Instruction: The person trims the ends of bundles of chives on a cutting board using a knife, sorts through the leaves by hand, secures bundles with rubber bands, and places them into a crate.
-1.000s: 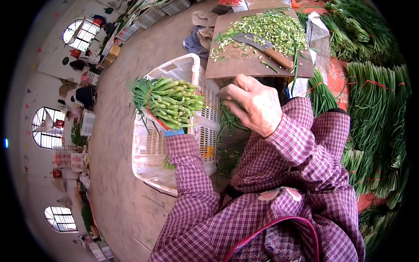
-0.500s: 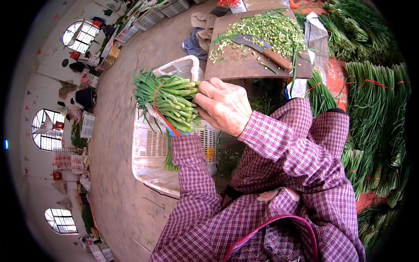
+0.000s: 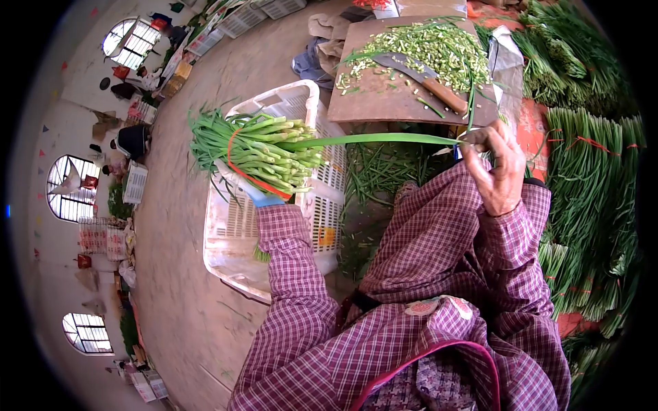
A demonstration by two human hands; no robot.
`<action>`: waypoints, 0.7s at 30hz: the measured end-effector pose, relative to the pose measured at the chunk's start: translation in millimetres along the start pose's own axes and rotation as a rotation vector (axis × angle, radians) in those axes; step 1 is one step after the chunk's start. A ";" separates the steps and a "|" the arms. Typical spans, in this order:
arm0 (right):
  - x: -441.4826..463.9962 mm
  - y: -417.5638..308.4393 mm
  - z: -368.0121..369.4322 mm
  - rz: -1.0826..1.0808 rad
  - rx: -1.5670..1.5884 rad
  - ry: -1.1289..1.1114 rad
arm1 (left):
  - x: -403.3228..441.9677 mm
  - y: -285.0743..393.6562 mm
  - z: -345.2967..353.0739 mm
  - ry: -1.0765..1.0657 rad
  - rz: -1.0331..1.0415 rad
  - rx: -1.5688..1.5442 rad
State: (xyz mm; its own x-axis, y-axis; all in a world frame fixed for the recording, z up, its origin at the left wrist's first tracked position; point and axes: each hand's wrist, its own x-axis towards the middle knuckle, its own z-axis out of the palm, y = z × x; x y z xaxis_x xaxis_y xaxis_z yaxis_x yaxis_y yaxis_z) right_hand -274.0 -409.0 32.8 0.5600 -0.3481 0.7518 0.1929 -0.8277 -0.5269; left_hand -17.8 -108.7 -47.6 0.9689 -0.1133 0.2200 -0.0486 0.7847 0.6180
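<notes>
My left hand (image 3: 248, 188), in a white and blue glove, is closed around the underside of a bunch of garlic chives (image 3: 281, 147). A red band (image 3: 234, 154) circles the bunch, and the pale cut stem ends point right. My bare right hand (image 3: 499, 171) pinches the tip of one long flat chive leaf (image 3: 391, 138) between thumb and fingers. The leaf stretches almost level from the stems to that pinch. Below the bunch stands a white plastic crate (image 3: 223, 257), with some green stems partly visible inside.
A board (image 3: 356, 106) ahead bears chopped green pieces (image 3: 439, 51) and a wooden-handled knife (image 3: 439, 92). Banded bundles of chives (image 3: 582, 164) lie along the right on red sheeting. Loose leaves (image 3: 377, 168) litter the floor under the board. Crates and people are far left.
My right hand has moved right, away from the stem ends, drawing one leaf out straight. The bunch in my left hand has shifted slightly left.
</notes>
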 end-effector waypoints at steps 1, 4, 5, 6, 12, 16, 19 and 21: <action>-8.0 24.1 -12.6 0.084 -0.062 0.007 | 1.8 4.1 -2.5 0.032 0.019 0.023; -22.0 83.8 -45.5 0.215 -0.234 0.050 | 5.8 20.6 -3.4 0.044 0.058 0.050; -30.8 107.8 -56.4 0.194 -0.448 -0.073 | 6.6 26.4 -9.2 0.038 0.064 0.071; -31.9 107.6 -57.9 0.154 -0.530 -0.243 | 9.4 30.6 -15.8 0.029 0.062 0.092; -9.8 37.3 2.8 0.013 -0.267 -0.403 | -1.6 30.5 15.8 0.009 0.051 0.108; 15.3 -47.4 75.6 -0.297 0.090 -0.245 | -2.5 20.4 33.0 -0.038 -0.014 0.053; 26.4 -64.9 101.9 -0.347 0.127 -0.170 | -9.6 7.9 40.4 -0.081 -0.068 -0.025; 27.2 -63.2 114.4 -0.360 0.121 -0.170 | -15.1 2.3 42.3 -0.103 -0.092 -0.079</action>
State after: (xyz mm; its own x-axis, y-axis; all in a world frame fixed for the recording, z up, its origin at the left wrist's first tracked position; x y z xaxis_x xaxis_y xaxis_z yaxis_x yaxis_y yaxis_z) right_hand -178.8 -315.8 41.1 0.5623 0.0398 0.8260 0.4883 -0.8221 -0.2928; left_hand -42.8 -131.0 -17.6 0.9382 -0.2458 0.2437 0.0628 0.8132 0.5786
